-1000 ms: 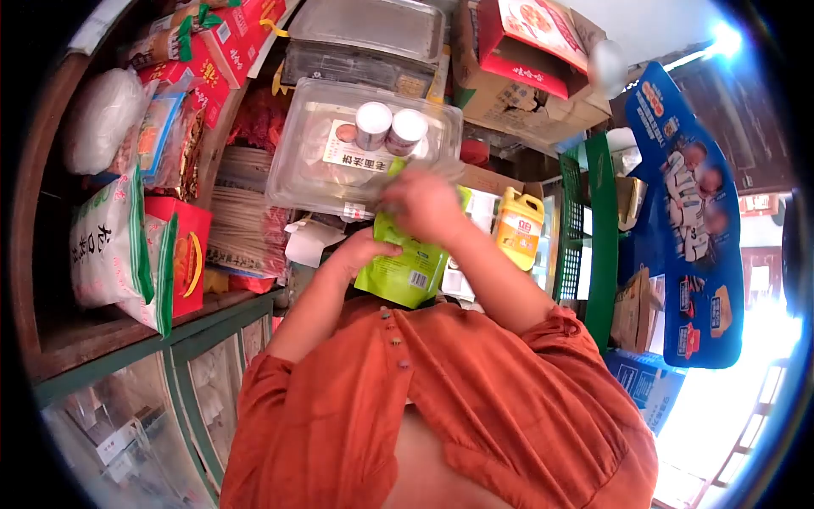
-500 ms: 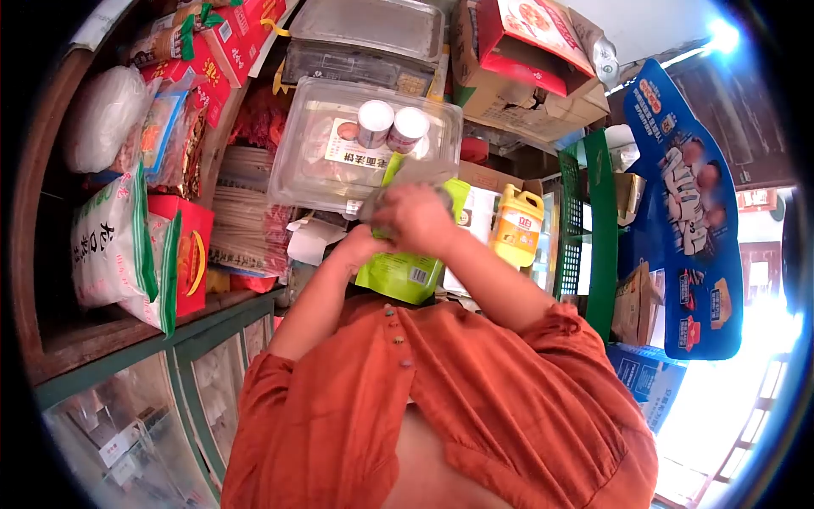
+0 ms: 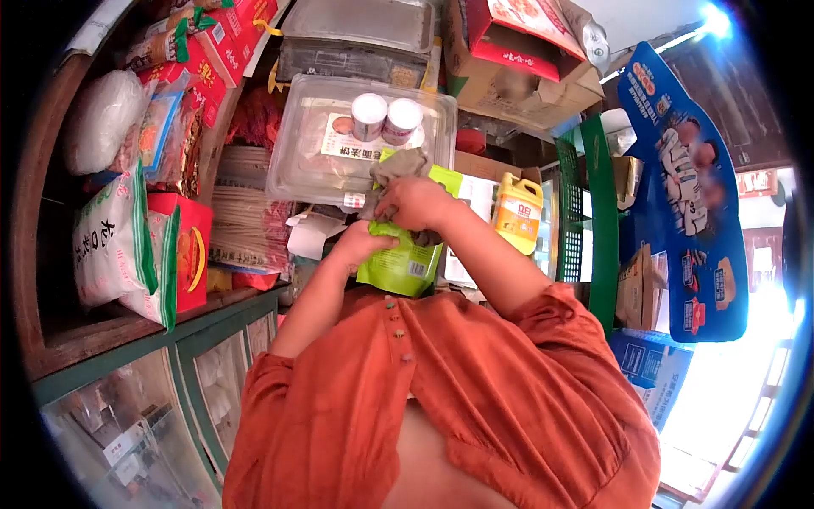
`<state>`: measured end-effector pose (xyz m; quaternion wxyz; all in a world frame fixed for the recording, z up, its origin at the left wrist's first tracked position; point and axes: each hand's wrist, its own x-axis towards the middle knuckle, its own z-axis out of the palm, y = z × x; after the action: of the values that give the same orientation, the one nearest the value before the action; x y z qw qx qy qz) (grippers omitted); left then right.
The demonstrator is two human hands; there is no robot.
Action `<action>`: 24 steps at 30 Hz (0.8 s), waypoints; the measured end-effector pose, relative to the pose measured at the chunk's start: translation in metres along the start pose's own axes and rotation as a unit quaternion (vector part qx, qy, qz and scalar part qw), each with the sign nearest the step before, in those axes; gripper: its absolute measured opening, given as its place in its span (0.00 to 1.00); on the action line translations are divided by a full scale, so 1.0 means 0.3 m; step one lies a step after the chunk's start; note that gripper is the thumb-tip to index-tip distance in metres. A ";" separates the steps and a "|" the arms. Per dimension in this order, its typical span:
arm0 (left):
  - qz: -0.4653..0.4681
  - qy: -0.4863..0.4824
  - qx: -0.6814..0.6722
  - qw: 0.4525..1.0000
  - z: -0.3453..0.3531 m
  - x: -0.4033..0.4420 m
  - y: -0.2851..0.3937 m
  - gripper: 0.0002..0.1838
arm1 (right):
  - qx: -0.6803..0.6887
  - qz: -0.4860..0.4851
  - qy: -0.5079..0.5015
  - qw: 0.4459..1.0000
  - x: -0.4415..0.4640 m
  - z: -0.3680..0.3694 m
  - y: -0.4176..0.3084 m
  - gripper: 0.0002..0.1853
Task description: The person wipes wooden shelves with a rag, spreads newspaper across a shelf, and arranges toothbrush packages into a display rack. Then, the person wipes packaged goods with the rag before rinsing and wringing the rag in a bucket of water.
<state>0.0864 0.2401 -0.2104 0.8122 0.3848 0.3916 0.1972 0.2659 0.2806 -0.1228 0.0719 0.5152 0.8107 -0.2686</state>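
A bright green pouch [image 3: 405, 265] with a barcode is upright in front of my chest. My left hand [image 3: 365, 243] grips its left side, thumb across the front. In my right hand [image 3: 417, 205] is a crumpled grey cloth [image 3: 400, 166], pressed against the upper part of the pouch. Just beyond, a clear plastic container [image 3: 297, 161] carries a white-lidded can [image 3: 370, 117] and a second can [image 3: 402, 121] on its lid. To the right of the pouch stands a yellow jug [image 3: 518, 214] with a handle.
Packaged goods fill a wooden shelf [image 3: 36, 254] on the left. Bundled sticks [image 3: 248, 208] lie beside it. A cardboard box [image 3: 517, 93] sits at the back right. Further right are a green plastic basket [image 3: 600, 229] and a blue printed display board [image 3: 721, 297].
My right hand has shifted slightly over the pouch, and the cloth now shows above it, bunched up. My left hand still holds the pouch's left side.
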 end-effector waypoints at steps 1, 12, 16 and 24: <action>0.017 0.020 -0.006 1.000 0.007 0.008 0.018 0.27 | 0.000 -0.005 0.046 0.999 0.021 -0.006 0.036 0.15; 0.037 0.049 -0.040 0.997 0.010 -0.001 -0.001 0.24 | 0.007 -0.050 0.240 0.969 -0.148 0.072 -0.098 0.19; 0.023 0.030 -0.094 0.995 0.017 -0.022 -0.020 0.21 | 0.015 0.042 0.346 0.937 -0.125 0.155 0.085 0.16; 0.003 0.037 -0.104 0.994 0.014 -0.016 0.013 0.22 | 0.070 0.222 0.409 0.882 -0.202 0.022 0.365 0.16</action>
<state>0.0865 0.2376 -0.2035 0.8323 0.2921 0.3972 0.2535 0.3883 0.2645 -0.1440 -0.2449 0.7492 0.6117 -0.0673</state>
